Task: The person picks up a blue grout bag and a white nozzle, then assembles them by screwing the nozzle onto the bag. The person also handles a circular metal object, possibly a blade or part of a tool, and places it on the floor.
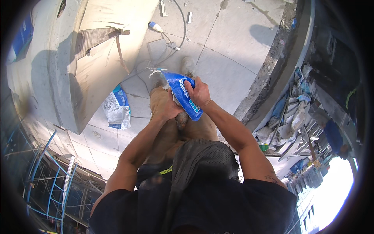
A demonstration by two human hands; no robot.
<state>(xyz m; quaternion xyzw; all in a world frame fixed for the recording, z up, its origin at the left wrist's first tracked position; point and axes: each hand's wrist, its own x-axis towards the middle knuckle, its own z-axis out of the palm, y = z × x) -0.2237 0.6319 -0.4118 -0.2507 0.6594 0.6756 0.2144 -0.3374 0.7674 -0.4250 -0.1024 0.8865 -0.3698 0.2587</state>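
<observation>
A crumpled blue bag [178, 86] with white print is held in front of my legs, tilted, its frayed, torn end pointing away to the left. My right hand [199, 93] is closed around the bag's right edge. On its lower left side, my left hand [171, 107] grips it, with the fingers partly hidden behind the bag. What is inside the bag cannot be seen. Past the torn end are my dusty shoes [188, 64] on the paved floor.
A blue and white bag [117, 107] lies flat to the left, beside a large pale block [66, 78]. A cable [183, 23] with a blue and white plug [155, 26] crosses the floor [230, 46]. Debris [288, 117] is heaped at right; blue scaffold frames [58, 183] stand lower left.
</observation>
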